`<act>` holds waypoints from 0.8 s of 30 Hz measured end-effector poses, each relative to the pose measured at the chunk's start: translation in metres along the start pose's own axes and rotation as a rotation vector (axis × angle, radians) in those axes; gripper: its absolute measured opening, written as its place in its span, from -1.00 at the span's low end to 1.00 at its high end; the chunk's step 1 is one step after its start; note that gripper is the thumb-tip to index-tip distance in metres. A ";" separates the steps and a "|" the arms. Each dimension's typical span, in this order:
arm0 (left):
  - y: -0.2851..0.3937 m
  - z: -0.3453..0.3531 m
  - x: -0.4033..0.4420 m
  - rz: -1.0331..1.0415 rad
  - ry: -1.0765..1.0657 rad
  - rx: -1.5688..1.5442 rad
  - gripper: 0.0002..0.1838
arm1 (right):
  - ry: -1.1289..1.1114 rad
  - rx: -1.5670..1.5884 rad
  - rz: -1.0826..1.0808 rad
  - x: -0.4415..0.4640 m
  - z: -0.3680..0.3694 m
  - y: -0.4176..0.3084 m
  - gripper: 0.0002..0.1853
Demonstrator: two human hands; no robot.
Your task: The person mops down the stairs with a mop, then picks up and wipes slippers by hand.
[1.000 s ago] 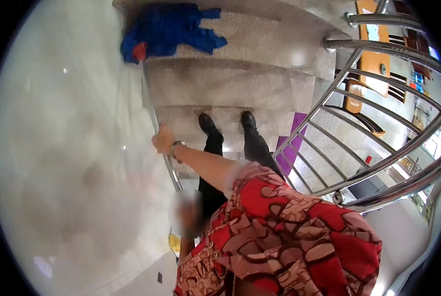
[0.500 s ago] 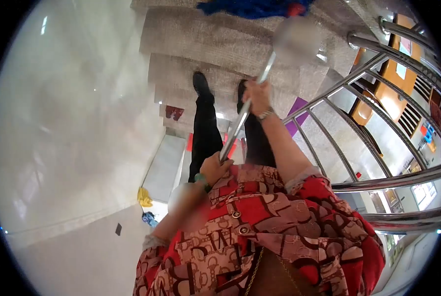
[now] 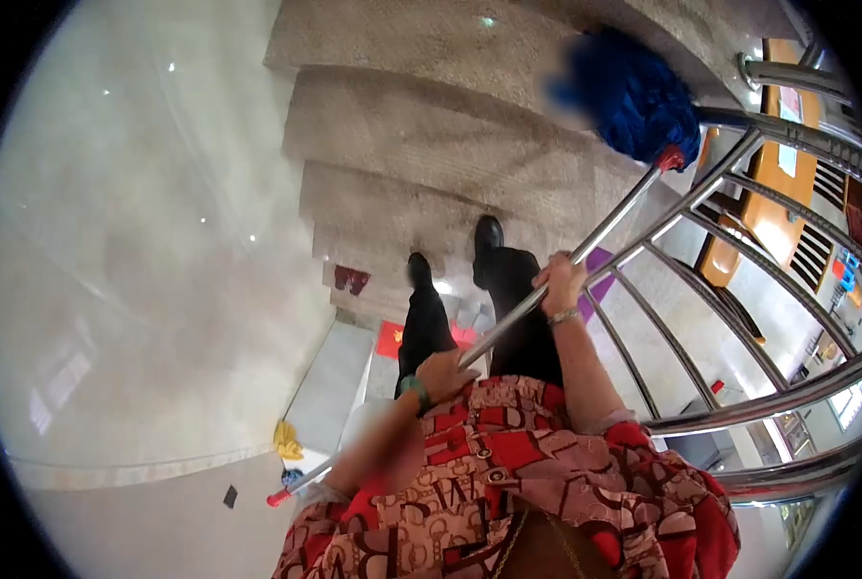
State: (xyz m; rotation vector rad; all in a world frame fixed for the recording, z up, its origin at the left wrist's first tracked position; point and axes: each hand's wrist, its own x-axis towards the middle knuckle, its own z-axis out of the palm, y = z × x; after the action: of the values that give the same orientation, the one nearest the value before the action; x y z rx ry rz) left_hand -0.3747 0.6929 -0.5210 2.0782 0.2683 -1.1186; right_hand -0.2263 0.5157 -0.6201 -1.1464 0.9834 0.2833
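Observation:
Both hands grip the metal pole of a mop (image 3: 616, 224), which runs diagonally across the front of my body. My left hand (image 3: 445, 376), with a green bangle at its wrist, is wrapped round the pole near my waist. Farther up the pole, my right hand (image 3: 563, 282) is closed round it, a watch on that wrist. The blue mop head (image 3: 646, 101), joined by a red socket, lies on a stair tread at the upper right, close to the railing. The pole's red end cap (image 3: 278, 498) sticks out at the lower left, beyond my left forearm.
Brown stone stairs (image 3: 383, 121) curve around my black shoes (image 3: 488, 234). A steel railing (image 3: 730, 289) borders the right side, with a wooden table (image 3: 774, 207) beyond it. A pale wall (image 3: 141, 241) rises on the left. Dark red shoes (image 3: 351, 280) and a yellow cloth (image 3: 287, 441) lie below.
The mop head has swung from the top middle to the right, near the railing. Both hands keep their hold on the pole. My feet appear lower in view, the right one now farther forward.

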 end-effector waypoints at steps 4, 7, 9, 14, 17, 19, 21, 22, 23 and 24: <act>-0.015 -0.008 -0.020 -0.061 0.000 -0.084 -0.57 | -0.003 0.063 -0.043 -0.027 0.028 0.008 -0.94; -0.018 -0.013 -0.037 -0.111 0.014 -0.131 -0.57 | 0.011 -0.090 0.030 -0.045 0.046 0.005 -0.88; -0.023 -0.017 -0.037 -0.154 0.046 -0.096 -0.58 | -0.024 -0.125 -0.096 -0.036 0.054 0.028 -0.89; -0.063 -0.002 -0.011 -0.047 0.268 -0.198 -0.59 | -0.297 0.054 0.028 -0.019 0.084 0.034 -0.69; -0.049 0.000 -0.007 -0.068 0.304 -0.359 -0.61 | -0.305 0.218 0.046 0.010 0.110 0.070 -0.87; -0.090 0.030 -0.023 -0.106 0.351 -0.360 -0.62 | -0.196 -0.447 -0.529 -0.009 0.123 0.090 -0.83; -0.091 0.038 -0.027 -0.129 0.371 -0.366 -0.62 | -0.371 -0.371 0.084 -0.042 0.125 0.044 -0.81; -0.067 0.031 -0.037 -0.234 0.350 -0.337 -0.63 | -0.357 -0.366 0.083 -0.041 0.131 0.052 -0.81; -0.046 0.024 -0.046 -0.338 0.330 -0.306 -0.63 | -0.416 -0.488 -0.010 -0.040 0.139 0.070 -0.79; -0.032 0.023 -0.053 -0.332 0.318 -0.300 -0.63 | -0.474 -0.610 -0.103 -0.038 0.148 0.093 -0.77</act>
State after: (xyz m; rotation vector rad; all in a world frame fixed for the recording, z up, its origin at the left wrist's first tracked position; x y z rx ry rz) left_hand -0.4370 0.7077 -0.5034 1.9735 0.9068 -0.8596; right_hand -0.2330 0.6934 -0.6396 -1.5781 0.4165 0.7685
